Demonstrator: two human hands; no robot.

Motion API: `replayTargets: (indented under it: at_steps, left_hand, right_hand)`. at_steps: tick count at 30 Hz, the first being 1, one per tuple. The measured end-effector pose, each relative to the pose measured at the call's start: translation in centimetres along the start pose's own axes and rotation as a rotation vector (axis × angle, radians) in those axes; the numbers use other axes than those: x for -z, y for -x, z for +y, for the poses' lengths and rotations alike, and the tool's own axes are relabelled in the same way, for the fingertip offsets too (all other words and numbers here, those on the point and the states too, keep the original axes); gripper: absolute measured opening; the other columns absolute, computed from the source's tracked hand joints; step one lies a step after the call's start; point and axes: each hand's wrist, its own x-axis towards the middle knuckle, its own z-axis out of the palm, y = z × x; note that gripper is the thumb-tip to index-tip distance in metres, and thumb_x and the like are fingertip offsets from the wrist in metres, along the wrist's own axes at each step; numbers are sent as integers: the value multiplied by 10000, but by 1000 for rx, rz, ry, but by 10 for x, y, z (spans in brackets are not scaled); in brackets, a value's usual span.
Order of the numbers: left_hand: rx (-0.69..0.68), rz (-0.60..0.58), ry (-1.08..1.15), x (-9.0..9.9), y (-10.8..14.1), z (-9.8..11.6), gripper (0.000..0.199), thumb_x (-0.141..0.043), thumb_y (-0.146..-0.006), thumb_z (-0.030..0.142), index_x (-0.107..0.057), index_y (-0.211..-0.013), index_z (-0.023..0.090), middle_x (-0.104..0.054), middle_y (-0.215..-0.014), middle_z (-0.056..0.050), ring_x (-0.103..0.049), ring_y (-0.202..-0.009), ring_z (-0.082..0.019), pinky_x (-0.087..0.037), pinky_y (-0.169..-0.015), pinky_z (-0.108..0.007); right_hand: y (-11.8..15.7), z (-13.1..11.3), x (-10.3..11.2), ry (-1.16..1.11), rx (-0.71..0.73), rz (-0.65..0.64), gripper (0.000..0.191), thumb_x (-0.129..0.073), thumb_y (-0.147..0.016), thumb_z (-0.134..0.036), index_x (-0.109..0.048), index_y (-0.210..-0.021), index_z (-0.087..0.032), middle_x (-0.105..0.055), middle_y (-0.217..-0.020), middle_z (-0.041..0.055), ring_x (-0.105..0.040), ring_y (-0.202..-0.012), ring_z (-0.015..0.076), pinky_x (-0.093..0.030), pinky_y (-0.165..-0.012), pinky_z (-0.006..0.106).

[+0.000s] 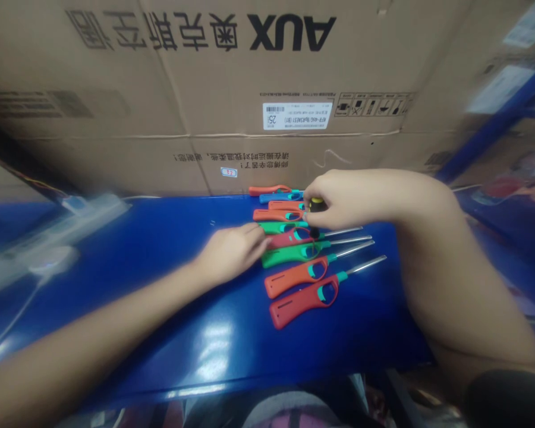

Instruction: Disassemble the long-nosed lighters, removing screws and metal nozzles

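Observation:
A row of several gas lighters lies on the blue tabletop [178,333], with metal nozzles pointing right. My right hand [334,199] grips what looks like a screwdriver [317,205] with a black and yellow handle. Its lower end points down near the trigger of a red gas lighter [289,238]. My left hand [232,252] is closed at the butt of that red lighter, its fingertips pressed together against it. Nearest me lie a green lighter [289,255], an orange lighter [294,277] and another red lighter [301,303]. My right hand hides some nozzles of the farther lighters.
A large cardboard box [205,77] with upside-down print stands upright along the back edge. At the left are a white power strip [93,217] and a plug [56,260] with its cable. A blue metal post [494,122] rises at the right.

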Motion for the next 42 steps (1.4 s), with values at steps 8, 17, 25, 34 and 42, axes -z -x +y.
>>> replayTargets:
  at_steps: [8, 17, 25, 34, 42]
  left_hand:
    - [324, -9, 180, 25, -15, -76, 243, -622, -897, 426, -697, -849, 200, -711, -797, -22, -596, -643, -160, -396, -601, -256]
    - [608, -108, 224, 2, -10, -133, 239, -661, -795, 431, -764, -830, 218, -770, -827, -37, -682, -738, -203, -473, -685, -289]
    - [639, -134, 178, -1, -8, -138, 179, -690, -728, 410, -746, -739, 240, -761, -782, -34, -680, -740, -224, -467, -666, -301]
    - [496, -50, 247, 0, -11, -118, 238, -632, -788, 409, -732, -884, 215, -760, -894, -34, -662, -753, -196, -469, -672, -289]
    - [126, -84, 345, 9, -9, -38, 260, -612, -886, 409, -750, -961, 201, -752, -970, -56, -674, -830, -201, -481, -718, -293]
  right_hand:
    - [1, 1, 1, -45, -12, -14, 278, -590, -852, -455, -710, -842, -204, -685, -707, 51, -522, -529, 155, -296, -516, 313]
    - [-1, 5, -3, -30, -32, -13, 264, -584, -848, -462, -685, -831, -219, -687, -712, 35, -526, -515, 148, -274, -500, 308]
    - [-1, 5, -4, -23, -28, -2, 250, -592, -844, -456, -689, -818, -227, -684, -700, 32, -529, -503, 152, -283, -487, 311]
    - [0, 5, -3, -30, 20, 56, 293, -596, -856, -483, -682, -774, -215, -676, -685, 36, -505, -497, 140, -280, -494, 303]
    - [-2, 5, -4, -17, 5, 40, 355, -568, -873, -520, -671, -756, -201, -673, -677, 51, -496, -504, 137, -271, -504, 299]
